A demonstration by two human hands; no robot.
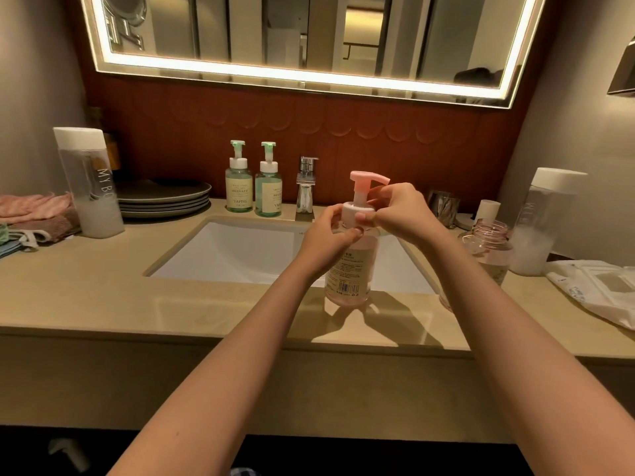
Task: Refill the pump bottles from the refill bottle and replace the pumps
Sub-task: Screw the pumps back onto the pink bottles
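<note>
1. Here, the pink pump bottle [348, 269] stands upright on the front strip of the desk [103, 304], between the front rim of the sink [240, 249] and the desk's near edge.
2. The left hand [326, 238] grips the bottle's shoulder, its fingers [350, 233] curled round it.
3. The right hand [398, 211] pinches the pump [359, 209] at its white collar, fingers narrow on it; the pink spout points right.
4. To the right, an open pink bottle [488, 249] with bare threads stands just beside a tall white-capped bottle [543, 221], with a plastic bag [601, 290] near the desk's front edge.
5. Two green pump bottles [254, 188] stand behind the sink, just left of the faucet [307, 187].
6. Plates [165, 199] and cloths [34, 214] lie far left, well apart from the hands.
</note>
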